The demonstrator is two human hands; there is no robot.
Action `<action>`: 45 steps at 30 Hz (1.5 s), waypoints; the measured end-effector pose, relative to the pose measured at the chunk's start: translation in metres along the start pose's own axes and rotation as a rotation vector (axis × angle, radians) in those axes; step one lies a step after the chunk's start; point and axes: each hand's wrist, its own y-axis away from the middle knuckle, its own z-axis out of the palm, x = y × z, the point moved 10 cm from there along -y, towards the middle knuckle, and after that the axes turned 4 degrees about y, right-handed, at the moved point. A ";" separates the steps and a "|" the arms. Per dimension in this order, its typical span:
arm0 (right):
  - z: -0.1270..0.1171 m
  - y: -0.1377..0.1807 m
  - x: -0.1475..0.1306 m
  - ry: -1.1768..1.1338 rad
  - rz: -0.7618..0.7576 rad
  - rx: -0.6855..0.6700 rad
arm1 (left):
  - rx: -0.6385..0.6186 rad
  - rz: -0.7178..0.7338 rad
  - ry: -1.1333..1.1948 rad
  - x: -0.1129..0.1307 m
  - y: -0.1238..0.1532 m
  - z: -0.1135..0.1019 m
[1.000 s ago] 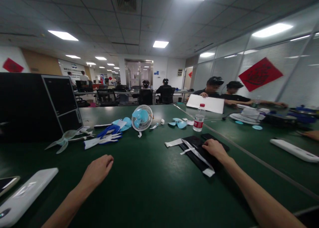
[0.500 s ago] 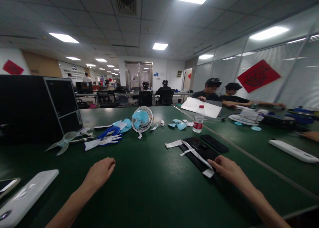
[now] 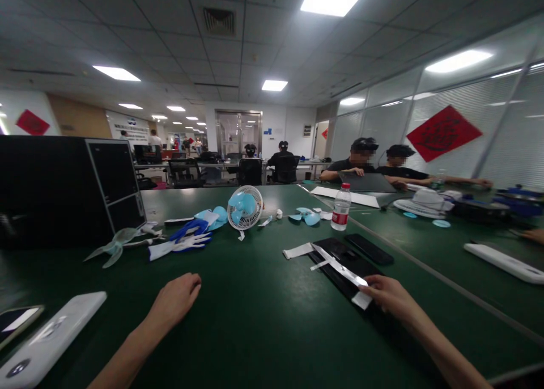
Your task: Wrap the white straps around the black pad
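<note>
My right hand pinches the near end of a shiny white strip. The strip lies across a flat black panel; white flaps stick out at its left and near ends. My left hand rests on the green table, its fingers curled in with nothing visible in them. Right behind the panel lies a black slab like a phone. Blue and white gloves are ahead of my left hand.
A small white fan with blue blades stands mid-table, and a red-capped water bottle right of it. Loose blades lie between. At left are a black computer case, a white device and a phone. Two co-workers sit at far right.
My right hand has closed on the strip's near end, which now looks slightly lifted. My left hand stays in place. A co-worker's white sheet now lies flat, with a dark panel tilted behind it.
</note>
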 end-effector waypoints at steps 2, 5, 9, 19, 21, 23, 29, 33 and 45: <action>-0.003 0.006 -0.008 -0.111 -0.032 -0.007 | -0.005 0.004 0.003 0.001 0.000 0.001; -0.014 0.015 -0.029 -0.203 -0.104 0.015 | -0.007 0.007 0.003 0.001 0.001 0.001; -0.036 0.005 -0.064 -0.210 -0.201 0.132 | 0.001 0.012 0.003 0.001 0.001 0.001; -0.014 -0.104 -0.171 0.691 -0.376 0.563 | -0.021 -0.025 0.018 -0.004 0.001 0.001; 0.012 -0.124 -0.174 0.822 -0.371 0.462 | -0.026 -0.037 0.015 -0.007 0.000 0.002; 0.040 -0.137 -0.172 0.899 -0.390 0.350 | -0.024 -0.039 0.013 -0.010 -0.002 0.003; 0.086 -0.145 -0.160 0.921 -0.444 0.200 | -0.019 -0.042 0.039 -0.015 -0.004 0.006; 0.069 -0.138 -0.149 0.887 -0.459 0.218 | -0.022 -0.037 0.039 -0.011 -0.003 0.006; -0.008 -0.108 -0.045 0.781 -0.178 0.137 | -0.034 -0.007 0.052 -0.001 -0.002 0.011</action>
